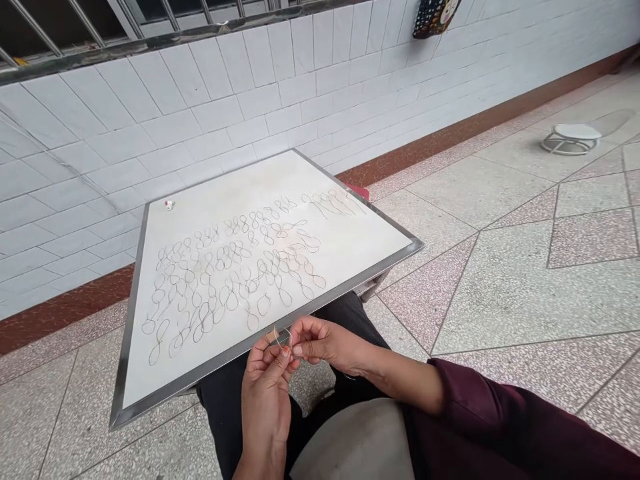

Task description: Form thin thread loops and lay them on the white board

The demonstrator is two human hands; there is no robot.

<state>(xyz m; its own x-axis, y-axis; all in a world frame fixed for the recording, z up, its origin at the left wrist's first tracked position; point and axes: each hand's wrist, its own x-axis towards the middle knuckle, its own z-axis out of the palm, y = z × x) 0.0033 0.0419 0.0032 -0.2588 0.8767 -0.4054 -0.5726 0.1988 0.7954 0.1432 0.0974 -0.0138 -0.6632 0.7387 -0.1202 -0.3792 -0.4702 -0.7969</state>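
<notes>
Just off the near edge of the white table (pixel 240 180), my left hand (pixel 270 380) pinches a thin cord (pixel 277 338) between thumb and fingers. A tan band, perhaps tape, wraps one of its fingers. My right hand (pixel 320 343) meets it from the right, its thumb and forefinger closed on the same cord, part of which arcs up in a small loop between the hands. The exact crossing of the cord is hidden by the fingertips. Rows of thin cords twisted into figure-eight loops (pixel 205 320) lie spread over the table, several of them overlapping.
A small white and red object (pixel 169 205) sits at the table's far left corner. Behind stands a white tiled wall (pixel 250 87) with a barred window (pixel 150 20). A patterned bag (pixel 434 18) hangs on the wall. At far right is a low stool (pixel 575 133).
</notes>
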